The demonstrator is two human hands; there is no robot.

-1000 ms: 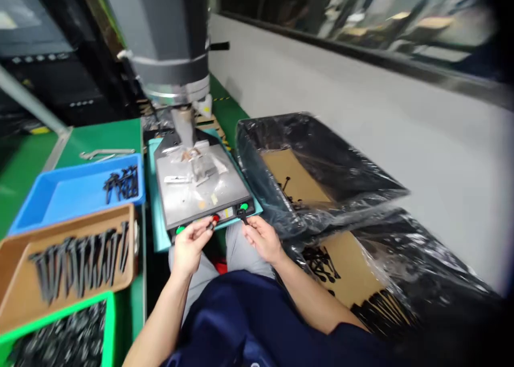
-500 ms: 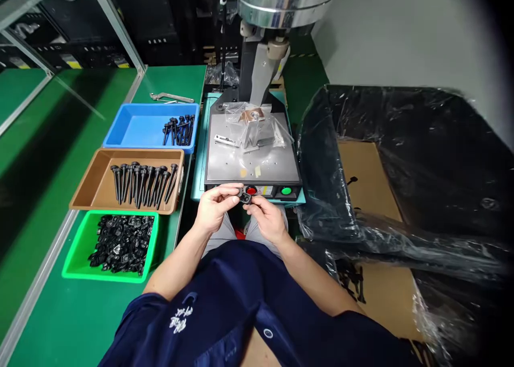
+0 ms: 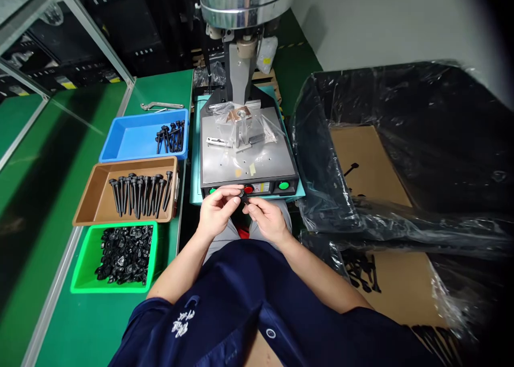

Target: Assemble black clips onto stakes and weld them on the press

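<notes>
Facing the press point(image 3: 240, 78), with the green bin point(image 3: 89, 288) off to the left. Now keeping left hand point(image 3: 214, 212) and right hand point(image 3: 268, 220) close together, unlike the wider gap of a second ago. Pinching in the fingertips of both a small, partly hidden black piece point(image 3: 244, 197), just in front of the press.

A: The part point(image 3: 244, 197), appearance?
B: Black, small; outline partly hidden, shape not fully legible.
A: Location?
B: Held up in the air, pinched between left hand point(image 3: 217, 212) and right hand point(image 3: 268, 219), touching both.
A: Pose?
B: Tilt cannot be read.
A: One piece or two?
B: Cannot tell; too much of it is covered.
</notes>
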